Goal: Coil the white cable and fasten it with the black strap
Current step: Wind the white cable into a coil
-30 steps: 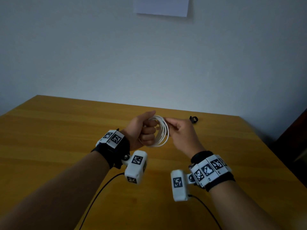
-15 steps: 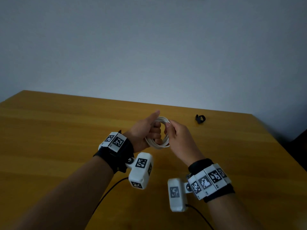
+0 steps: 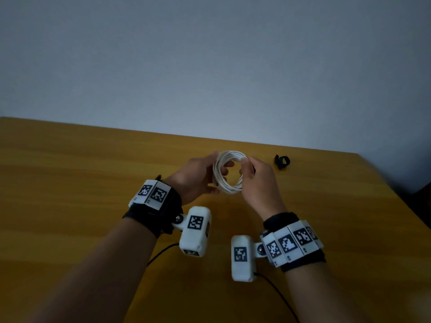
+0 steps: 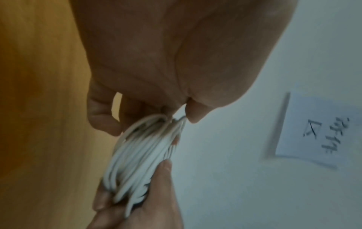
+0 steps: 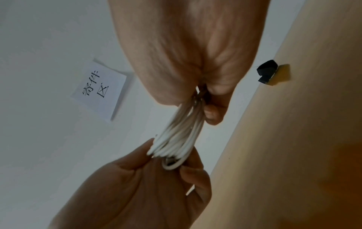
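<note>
— Cable status? White cable (image 3: 229,171) looks fully coiled, held above the table (image 3: 70,178): left hand (image 3: 196,177) pinches its left side, right hand (image 3: 258,180) its right.

— And fastening?

— Not yet. Black strap (image 3: 281,161) lies unused, farther right.

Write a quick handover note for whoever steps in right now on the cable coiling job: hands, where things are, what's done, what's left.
Left hand: grips the left side of the white cable, fingers through the loop.
Right hand: pinches the coil's right side.
The cable is wound into a round coil, held above the wooden table between both hands.
The black strap lies on the table near the far edge, beyond the right hand, untouched.
Done: the coiling, as far as the views show; the cable's ends are not clear.
Left: keep the coil in one hand, fetch the strap, wrap and fasten it round the coil.
</note>
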Demonstrator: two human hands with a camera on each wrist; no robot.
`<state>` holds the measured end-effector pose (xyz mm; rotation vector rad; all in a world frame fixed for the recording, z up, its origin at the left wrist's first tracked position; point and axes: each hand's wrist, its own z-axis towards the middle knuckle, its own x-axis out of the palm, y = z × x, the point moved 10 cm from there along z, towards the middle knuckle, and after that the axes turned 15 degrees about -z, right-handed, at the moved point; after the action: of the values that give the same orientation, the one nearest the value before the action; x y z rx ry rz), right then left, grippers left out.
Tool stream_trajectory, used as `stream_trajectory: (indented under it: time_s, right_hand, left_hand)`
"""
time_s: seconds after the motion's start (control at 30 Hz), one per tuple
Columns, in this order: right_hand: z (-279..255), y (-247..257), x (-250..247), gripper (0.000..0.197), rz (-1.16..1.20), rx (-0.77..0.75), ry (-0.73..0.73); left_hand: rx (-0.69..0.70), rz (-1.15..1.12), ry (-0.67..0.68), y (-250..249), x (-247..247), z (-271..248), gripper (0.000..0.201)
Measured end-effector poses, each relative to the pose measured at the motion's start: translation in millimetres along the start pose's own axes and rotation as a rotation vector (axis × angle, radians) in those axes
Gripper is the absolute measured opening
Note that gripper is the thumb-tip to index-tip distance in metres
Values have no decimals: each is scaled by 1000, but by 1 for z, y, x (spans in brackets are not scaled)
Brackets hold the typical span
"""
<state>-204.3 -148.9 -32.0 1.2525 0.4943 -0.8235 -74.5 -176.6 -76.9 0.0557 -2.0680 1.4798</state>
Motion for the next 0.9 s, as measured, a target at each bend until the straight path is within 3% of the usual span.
stream_trajectory:
  time_s: [0.23,0.43,0.77,0.9]
  right_hand:
    - [17,-4,6,40,12,-9,26]
    - [27,-9,22,39,6,-19,85]
    - [39,-27,34,32,-15,14,259]
    - [40,-40,27,48,-65,52,298]
  left_hand:
    - [-106,-315,114,12,4,11,38]
    - [-64,-549,168,16,4,18,36]
    - [12,-440,-91,29,-27,35,34]
    - [47,-430,-114,26,-28,35,35]
